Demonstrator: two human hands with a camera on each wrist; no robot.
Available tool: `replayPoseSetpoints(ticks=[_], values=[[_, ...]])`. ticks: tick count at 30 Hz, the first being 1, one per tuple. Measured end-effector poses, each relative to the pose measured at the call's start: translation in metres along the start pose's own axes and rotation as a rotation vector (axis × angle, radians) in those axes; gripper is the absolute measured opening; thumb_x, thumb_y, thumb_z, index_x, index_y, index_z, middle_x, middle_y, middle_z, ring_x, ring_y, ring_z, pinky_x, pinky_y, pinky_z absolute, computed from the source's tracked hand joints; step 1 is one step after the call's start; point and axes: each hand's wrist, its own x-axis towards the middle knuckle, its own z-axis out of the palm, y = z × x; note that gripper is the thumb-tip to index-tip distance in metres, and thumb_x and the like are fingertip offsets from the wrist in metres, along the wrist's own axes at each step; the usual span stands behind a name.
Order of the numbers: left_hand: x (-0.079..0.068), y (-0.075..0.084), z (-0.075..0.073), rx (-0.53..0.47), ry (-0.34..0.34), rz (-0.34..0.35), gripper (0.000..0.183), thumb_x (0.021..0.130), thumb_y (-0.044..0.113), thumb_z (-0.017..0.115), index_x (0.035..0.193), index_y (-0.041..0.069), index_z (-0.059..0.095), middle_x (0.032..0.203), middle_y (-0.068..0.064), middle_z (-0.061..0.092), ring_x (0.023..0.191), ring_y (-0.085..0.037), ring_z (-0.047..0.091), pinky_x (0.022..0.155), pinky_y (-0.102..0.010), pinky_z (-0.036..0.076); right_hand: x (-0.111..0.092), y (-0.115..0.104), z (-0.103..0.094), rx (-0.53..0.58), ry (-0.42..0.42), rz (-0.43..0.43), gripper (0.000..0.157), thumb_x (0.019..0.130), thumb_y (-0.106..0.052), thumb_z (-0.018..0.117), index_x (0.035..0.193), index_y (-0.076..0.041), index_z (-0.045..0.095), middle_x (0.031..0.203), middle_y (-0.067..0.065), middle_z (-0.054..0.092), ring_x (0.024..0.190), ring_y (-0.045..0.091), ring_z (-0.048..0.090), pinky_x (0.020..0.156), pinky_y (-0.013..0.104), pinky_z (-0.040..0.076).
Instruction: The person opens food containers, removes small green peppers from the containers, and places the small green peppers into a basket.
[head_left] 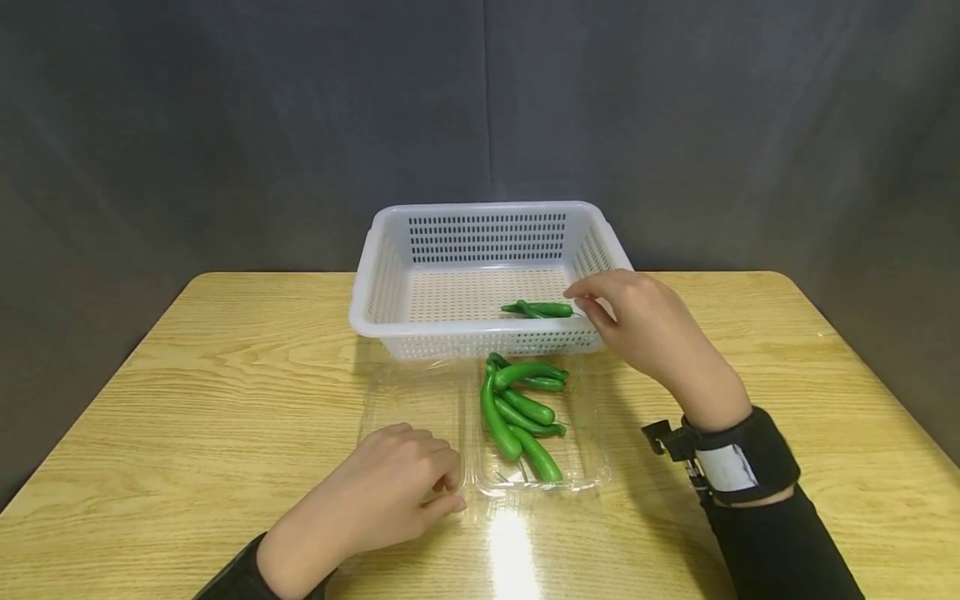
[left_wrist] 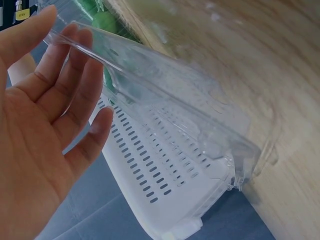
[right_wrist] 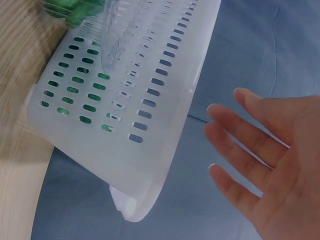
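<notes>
My left hand [head_left: 397,483] is at the front of the left half of an open clear plastic clamshell box [head_left: 416,392]. In the left wrist view its loosely bent fingers [left_wrist: 75,100] lie by the box's edge; whether they touch it I cannot tell. Several green chili peppers [head_left: 528,408] lie in the box's right half. Over the right front rim of a white perforated basket [head_left: 435,327] hovers my right hand [head_left: 645,325], with nothing between its parted fingers [right_wrist: 250,145]. A few green peppers [head_left: 551,309] lie inside the basket, just left of those fingertips.
The basket stands near the back edge of a wooden table [head_left: 187,392], directly behind the box. A dark grey cloth [head_left: 300,125] hangs beyond the table. A black band with a small device [head_left: 738,458] circles my right wrist.
</notes>
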Motion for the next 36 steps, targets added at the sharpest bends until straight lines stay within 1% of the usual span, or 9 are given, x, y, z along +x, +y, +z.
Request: replayPoseSetpoints(ticks=[9,16,20,30,33,36], values=[[0.001,0.0,0.0,0.006,0.0,0.003,0.029,0.083,0.035,0.079,0.071,0.023,0.055,0.064,0.018,0.04,0.06,-0.002,0.039,0.063,-0.024,0.039,0.0,-0.005,-0.001,-0.005,0.054,-0.089,0.014,0.088,0.001,0.071,0.1,-0.005,0.074,0.096,0.008,0.072,0.087,0.025,0.068,0.073,0.042,0.052],[0.001,0.0,0.001,0.006,0.0,0.004,0.027,0.083,0.035,0.079,0.072,0.023,0.057,0.064,0.018,0.041,0.06,-0.002,0.039,0.063,-0.023,0.039,-0.001,-0.008,-0.002,-0.002,0.062,-0.133,0.017,0.086,0.002,0.072,0.101,-0.005,0.074,0.098,0.008,0.072,0.088,0.025,0.068,0.07,0.04,0.053],[0.0,0.0,0.001,0.004,0.003,0.007,0.027,0.083,0.034,0.079,0.072,0.023,0.057,0.064,0.018,0.041,0.06,-0.002,0.039,0.063,-0.024,0.039,-0.001,-0.01,-0.001,-0.005,0.057,-0.134,0.017,0.086,0.001,0.073,0.101,-0.005,0.074,0.099,0.008,0.072,0.091,0.025,0.068,0.071,0.041,0.054],[0.001,0.0,0.001,0.003,0.002,0.006,0.028,0.083,0.035,0.079,0.072,0.023,0.056,0.065,0.018,0.041,0.06,-0.002,0.039,0.063,-0.023,0.038,0.0,-0.015,-0.002,0.007,0.046,-0.142,0.016,0.085,0.001,0.075,0.1,-0.005,0.074,0.097,0.007,0.072,0.09,0.024,0.068,0.077,0.041,0.054],[0.0,0.0,0.001,0.001,0.003,0.007,0.028,0.083,0.034,0.079,0.071,0.023,0.056,0.065,0.018,0.041,0.06,-0.002,0.039,0.063,-0.023,0.038,0.0,-0.017,-0.003,0.016,0.019,-0.121,0.016,0.086,-0.002,0.075,0.101,-0.007,0.074,0.095,0.005,0.072,0.088,0.022,0.067,0.075,0.04,0.053],[0.0,0.0,0.001,0.001,0.003,0.009,0.028,0.083,0.034,0.079,0.071,0.023,0.056,0.064,0.018,0.041,0.06,-0.002,0.039,0.063,-0.023,0.038,-0.001,-0.02,-0.004,0.03,-0.027,-0.088,0.015,0.087,-0.004,0.074,0.102,-0.008,0.075,0.093,0.003,0.072,0.085,0.019,0.066,0.073,0.038,0.053]])
